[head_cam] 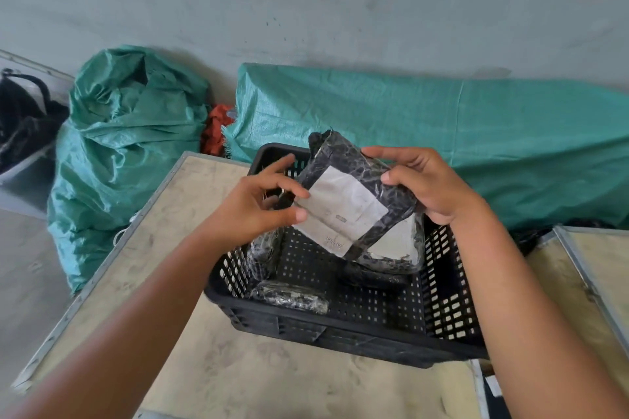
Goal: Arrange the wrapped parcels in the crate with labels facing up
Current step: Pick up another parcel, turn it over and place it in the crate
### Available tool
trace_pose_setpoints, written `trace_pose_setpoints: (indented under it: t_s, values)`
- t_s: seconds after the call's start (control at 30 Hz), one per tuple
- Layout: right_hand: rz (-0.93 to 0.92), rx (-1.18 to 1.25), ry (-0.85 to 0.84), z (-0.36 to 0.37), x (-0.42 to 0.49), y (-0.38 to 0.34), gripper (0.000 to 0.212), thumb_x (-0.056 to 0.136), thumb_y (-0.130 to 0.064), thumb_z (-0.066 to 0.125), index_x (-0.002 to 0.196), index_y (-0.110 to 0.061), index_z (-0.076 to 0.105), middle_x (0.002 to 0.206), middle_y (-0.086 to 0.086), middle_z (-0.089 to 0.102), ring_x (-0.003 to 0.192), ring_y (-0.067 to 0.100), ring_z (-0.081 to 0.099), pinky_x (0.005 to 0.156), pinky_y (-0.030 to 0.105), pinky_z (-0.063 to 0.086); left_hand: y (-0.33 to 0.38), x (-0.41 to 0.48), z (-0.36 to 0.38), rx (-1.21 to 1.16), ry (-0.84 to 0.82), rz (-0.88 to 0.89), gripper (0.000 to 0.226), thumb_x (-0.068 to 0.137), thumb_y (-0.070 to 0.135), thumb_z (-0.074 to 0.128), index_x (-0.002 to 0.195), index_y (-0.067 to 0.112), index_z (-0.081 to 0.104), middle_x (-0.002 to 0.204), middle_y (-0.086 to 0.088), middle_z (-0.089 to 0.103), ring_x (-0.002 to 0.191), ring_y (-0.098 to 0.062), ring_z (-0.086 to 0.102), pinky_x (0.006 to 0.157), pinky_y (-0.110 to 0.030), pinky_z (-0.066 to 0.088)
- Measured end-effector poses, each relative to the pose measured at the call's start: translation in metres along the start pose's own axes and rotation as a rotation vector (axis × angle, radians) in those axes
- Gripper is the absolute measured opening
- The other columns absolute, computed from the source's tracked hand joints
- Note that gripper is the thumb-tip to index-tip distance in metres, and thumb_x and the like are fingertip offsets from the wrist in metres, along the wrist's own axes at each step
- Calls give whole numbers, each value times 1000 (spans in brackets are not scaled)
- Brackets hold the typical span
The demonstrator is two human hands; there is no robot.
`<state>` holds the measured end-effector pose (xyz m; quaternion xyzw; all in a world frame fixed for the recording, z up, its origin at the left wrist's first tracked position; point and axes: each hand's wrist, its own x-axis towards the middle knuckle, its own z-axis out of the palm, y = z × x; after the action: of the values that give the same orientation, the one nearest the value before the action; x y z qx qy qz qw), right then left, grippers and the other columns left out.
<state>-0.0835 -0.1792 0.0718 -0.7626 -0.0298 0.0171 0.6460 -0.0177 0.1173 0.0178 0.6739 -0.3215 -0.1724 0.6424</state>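
Left hand (258,204) pinches, right hand (425,184) grips parcel (350,201), frame centre over crate (340,326). Label (343,211) faces up; lower it flat into the bare middle.

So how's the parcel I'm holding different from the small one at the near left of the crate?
The held parcel is up above the crate, tilted, gripped by the left hand and right hand; the small parcel lies flat on the crate floor. The held one shows a white label facing up; the small one shows none. The held one looks larger. Both are wrapped in dark plastic film.
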Motion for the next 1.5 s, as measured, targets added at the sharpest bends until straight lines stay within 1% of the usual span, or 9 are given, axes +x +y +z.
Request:
trace_pose_setpoints:
  t_s: [0.13,0.27,0.4,0.6,0.77,0.9,1.13,1.37,1.5]
  values:
    - [-9,-18,-86,-4,-1,-13,42,87,-5,64,118,-30,79,96,-3,77,85,8,65,97,22,50,4,10,2,60,-87,-26,30,76,23,84,103,34,82,121,25,70,132,19,39,96,-1,38]
    - [-47,-27,35,-1,2,-7,39,94,1,67,111,-32,80,120,-8,77,118,5,68,107,33,49,-12,11,2,-90,-45,-79,31,79,11,79,105,28,82,120,11,74,120,-9,64,90,-21,55]
    - [-34,23,193,2,-3,18,38,84,-24,82,116,-44,76,147,-5,61,127,8,63,104,31,53,-34,17,5,-265,109,-159,35,81,8,76,111,27,80,122,-2,74,113,-21,69,85,-32,60]
    - [137,-270,98,40,4,78,85,81,-47,82,152,-56,36,160,-28,31,141,-8,29,109,19,25,-63,42,3,-342,185,-374,36,84,10,76,113,31,79,114,-1,77,101,-21,74,72,-39,64]
    - [288,-318,208,70,29,119,97,86,-19,83,162,-34,25,166,-5,31,148,13,34,107,20,31,-96,59,12,127,150,-385,44,100,10,63,134,37,64,137,10,60,96,-4,67,74,-22,60]
    - [461,-386,128,87,43,146,102,90,-9,76,164,-36,11,159,10,38,114,20,61,75,14,51,-135,60,30,409,50,-563,60,105,11,48,157,36,32,107,0,68,54,-5,53,47,-22,46]
    - [682,-545,61,101,59,168,104,93,-10,68,163,-39,-3,156,19,30,122,35,56,77,30,54,-149,70,29,696,-225,-607,110,89,13,73,161,21,-11,142,-13,55,108,-21,58,84,-27,47]
    - [683,-580,73,108,62,198,94,96,-5,62,166,-24,3,150,22,41,124,35,56,98,35,50,-171,69,55,917,-348,-746,121,88,12,76,155,14,-25,140,-24,51,109,-28,63,85,-29,52]
    - [673,-612,47,115,59,212,89,98,3,55,165,-15,-1,168,30,4,139,38,47,111,33,41,-177,70,64,1061,-396,-789,111,93,16,70,156,5,-21,151,-37,33,121,-33,58,100,-36,48]
